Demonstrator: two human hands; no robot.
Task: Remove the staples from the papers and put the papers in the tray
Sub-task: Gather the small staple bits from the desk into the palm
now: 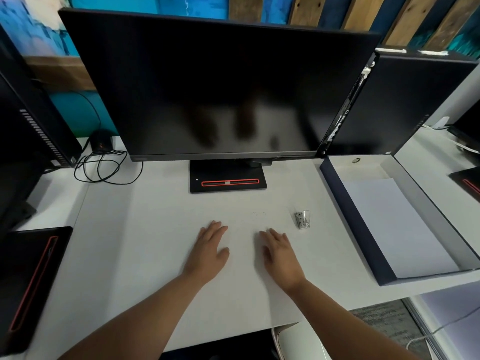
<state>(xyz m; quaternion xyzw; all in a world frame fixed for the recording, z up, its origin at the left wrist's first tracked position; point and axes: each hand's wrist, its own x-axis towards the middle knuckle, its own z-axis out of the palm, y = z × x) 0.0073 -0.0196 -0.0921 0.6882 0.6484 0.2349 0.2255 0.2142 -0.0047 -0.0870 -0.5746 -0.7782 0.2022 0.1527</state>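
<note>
So the person is just parked at the white desk point(155, 229) right now, both palms down. Left hand point(209, 249) and right hand point(279, 255) lie flat on the desktop side by side with a gap between them, fingers straight and loosely together, neither one holding anything.

The small shiny silver metal staple remover point(303, 219) sits on the desk at about 1 o'clock from the right hand, near the fingertips but not touching. Out at 3 o'clock from the hands is the shallow rectangular tray with dark navy walls point(354, 222), and the white sheets of paper point(394, 224) are lying flat inside it, towards its near end. How many sheets, can't tell from here.

There's a scatter of tiny specks on the desk at 12 o'clock from the right hand, too small to make out.

Straight ahead at 12 o'clock is a big black switched-off monitor point(207, 87) on a black stand base with a red stripe point(228, 178). Tangle of black cables point(104, 167) at 10 o'clock.
</note>
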